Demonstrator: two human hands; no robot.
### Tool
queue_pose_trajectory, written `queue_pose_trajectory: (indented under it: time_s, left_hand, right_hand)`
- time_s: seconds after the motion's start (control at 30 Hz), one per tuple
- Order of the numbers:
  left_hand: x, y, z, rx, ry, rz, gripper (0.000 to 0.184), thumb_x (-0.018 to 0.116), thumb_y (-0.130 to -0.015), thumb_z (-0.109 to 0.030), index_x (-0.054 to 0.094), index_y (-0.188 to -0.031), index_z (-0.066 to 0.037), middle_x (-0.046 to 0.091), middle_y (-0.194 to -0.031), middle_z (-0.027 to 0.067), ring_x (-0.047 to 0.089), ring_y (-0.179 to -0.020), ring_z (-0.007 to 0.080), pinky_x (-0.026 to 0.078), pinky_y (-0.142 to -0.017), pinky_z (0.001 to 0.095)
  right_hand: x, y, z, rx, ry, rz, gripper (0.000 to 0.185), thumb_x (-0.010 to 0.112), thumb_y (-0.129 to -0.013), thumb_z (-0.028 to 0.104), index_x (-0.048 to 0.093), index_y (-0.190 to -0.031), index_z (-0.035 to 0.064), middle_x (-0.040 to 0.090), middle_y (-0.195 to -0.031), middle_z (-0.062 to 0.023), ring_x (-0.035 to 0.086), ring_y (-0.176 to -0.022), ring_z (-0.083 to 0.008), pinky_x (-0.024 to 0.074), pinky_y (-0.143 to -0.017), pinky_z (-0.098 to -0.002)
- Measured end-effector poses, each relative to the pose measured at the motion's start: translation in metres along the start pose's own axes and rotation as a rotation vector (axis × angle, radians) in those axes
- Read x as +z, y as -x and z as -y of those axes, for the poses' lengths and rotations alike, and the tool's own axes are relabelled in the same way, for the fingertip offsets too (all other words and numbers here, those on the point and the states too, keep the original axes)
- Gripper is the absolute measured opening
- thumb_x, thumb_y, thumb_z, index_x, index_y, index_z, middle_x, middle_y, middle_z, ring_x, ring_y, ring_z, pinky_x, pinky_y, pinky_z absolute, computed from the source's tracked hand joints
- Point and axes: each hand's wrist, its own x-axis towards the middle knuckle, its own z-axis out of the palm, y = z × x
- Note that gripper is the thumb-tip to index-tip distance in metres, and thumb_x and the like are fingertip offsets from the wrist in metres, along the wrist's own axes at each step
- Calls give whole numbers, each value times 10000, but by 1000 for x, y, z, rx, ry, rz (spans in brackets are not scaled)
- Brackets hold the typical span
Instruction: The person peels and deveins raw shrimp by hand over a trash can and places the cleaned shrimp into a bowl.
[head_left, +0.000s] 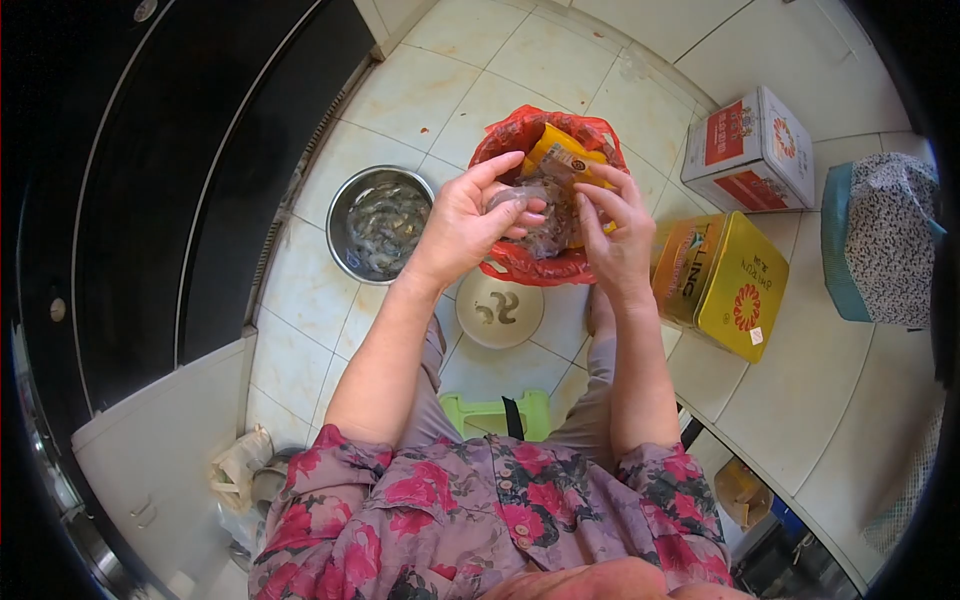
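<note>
My left hand is closed around a grey, translucent shrimp, over a bin lined with a red plastic bag. Opposite it, my right hand has its thumb and fingers drawn together; whatever they pinch is too small to name. Inside the bag lie shrimp shells and a yellow wrapper. On the floor to the left, a metal bowl holds many whole shrimp. Below the bin, a white bowl contains several peeled shrimp.
A green stool is between my legs. To the right stand a yellow tin, a white and red carton and a speckled blue-edged bag. Dark cabinet fronts line the left. Plastic bags lie at lower left.
</note>
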Motion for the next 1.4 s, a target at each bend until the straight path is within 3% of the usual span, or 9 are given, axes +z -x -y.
queue_pose_trajectory:
  time_s: [0.23, 0.4, 0.5, 0.6, 0.73, 1.03, 1.13, 1.23, 1.4]
  left_hand:
    - [0, 1, 3, -18, -117, 65, 630, 549, -925, -44, 243, -1477, -28, 676, -1044, 146, 681, -862, 160, 552, -728, 248]
    - [-1, 3, 4, 4, -253, 87, 662, 545, -873, -5, 264, -1472, -17, 670, -901, 74, 631, -780, 88, 522, -718, 228]
    - [-4, 4, 0, 33, -434, 131, 681, 551, -818, -8, 290, -1446, 21, 684, -789, 108, 647, -700, 147, 528, -704, 284]
    - [-5, 3, 5, 96, -505, 157, 697, 546, -803, 3, 300, -1455, 1, 638, -757, 27, 584, -710, 76, 498, -702, 254]
    - [-2, 5, 0, 72, -531, 180, 698, 550, -805, -17, 297, -1455, -3, 633, -742, 34, 582, -705, 91, 500, -718, 270]
    - [0, 10, -4, 247, -719, 273, 737, 563, -784, -20, 295, -1469, -68, 589, -694, 95, 561, -652, 185, 469, -692, 332]
    - [3, 9, -8, 140, -657, 270, 601, 591, -816, -9, 412, -1390, -20, 641, -732, 85, 611, -721, 151, 488, -724, 290]
    - [-3, 3, 1, -89, -46, 119, 168, 666, -860, -23, 618, -1012, 30, 688, -866, 67, 674, -843, 137, 559, -757, 262]
    - [-5, 5, -2, -80, 19, 120, 117, 655, -866, -20, 632, -976, 14, 692, -867, 71, 672, -783, 124, 565, -706, 260]
  right_hand:
    - [1, -2, 2, 35, 14, -7, 241, 664, -789, -2, 665, -1030, 16, 642, -1023, -119, 631, -907, -254, 518, -756, -341]
    - [1, -1, 9, -212, -3, 150, 304, 740, -755, 99, 663, -1043, 40, 650, -1048, -116, 614, -954, -292, 494, -839, -379]
    - [2, 0, 15, -252, -5, 237, 279, 735, -754, 103, 661, -1016, 40, 655, -993, -109, 617, -926, -284, 508, -803, -372]
    - [5, 3, 10, -271, -2, 287, 218, 713, -764, 83, 655, -970, 40, 653, -928, -102, 628, -862, -280, 519, -737, -368]
    - [8, 5, 9, -284, 21, 273, 117, 672, -780, 43, 639, -892, 41, 641, -834, -105, 636, -753, -289, 519, -644, -367]
    - [-3, 3, 10, -174, -84, 440, 79, 643, -797, 29, 625, -874, 21, 629, -800, -128, 620, -716, -318, 509, -639, -375]
    - [-7, 2, 10, -164, -72, 410, 62, 641, -801, 37, 623, -858, 21, 632, -794, -125, 625, -711, -311, 507, -635, -360]
    - [-8, 5, 13, -26, -81, 339, 58, 644, -798, 42, 623, -848, 20, 631, -780, -119, 629, -695, -283, 503, -619, -342]
    - [-9, 4, 17, -4, -136, 331, 64, 653, -801, 44, 630, -854, 18, 630, -760, -103, 624, -652, -226, 496, -588, -311]
